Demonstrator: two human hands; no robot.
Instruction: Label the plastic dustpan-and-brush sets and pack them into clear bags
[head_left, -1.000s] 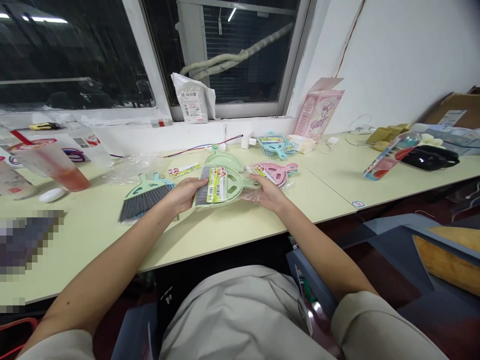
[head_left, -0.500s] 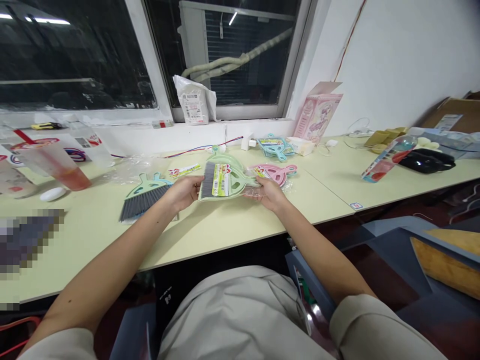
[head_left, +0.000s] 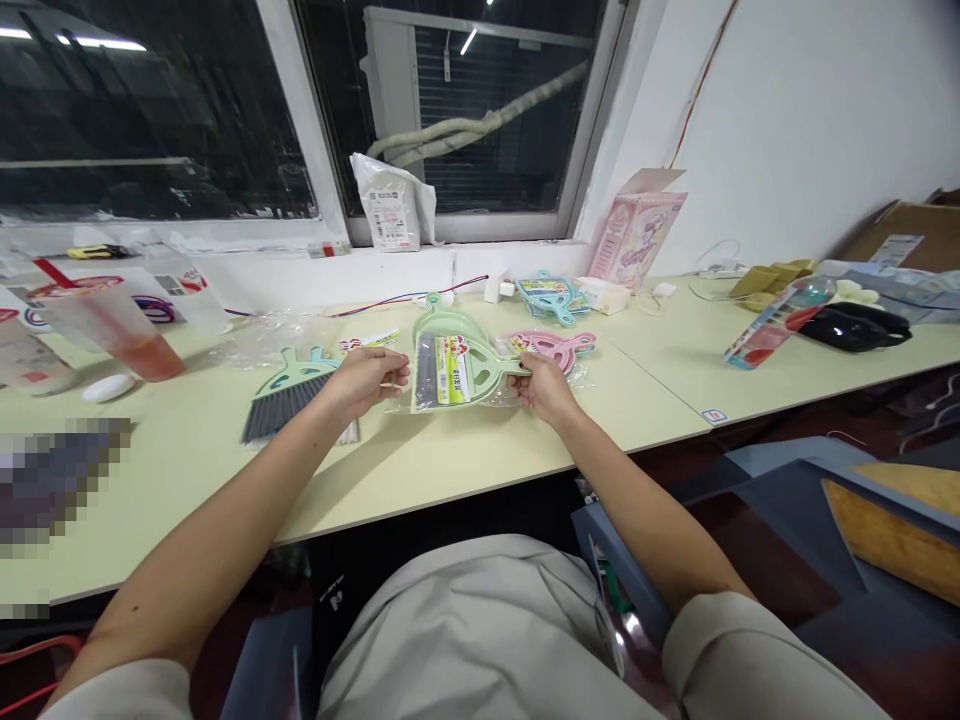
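A green dustpan-and-brush set in clear plastic wrap is held just over the table, its grey bristles and label facing me. My right hand grips its handle end, fingers closed around it. My left hand is beside the bristle end, fingers loosely curled and apart, a small gap from the dustpan. Loose film sticks out just below those fingers. Left of it lies a green brush with dark bristles. Behind the held set are another green dustpan and a wrapped pink set.
Wrapped blue sets lie at the back near a pink box. Drink cups and a white mouse-like object stand left. A tilted bottle and black case are right. A grey chair stands beside me.
The wrapped green set has shifted slightly right and tilted, leaving a gap to my left hand, which has come off its bristle end. My right hand keeps its grip.
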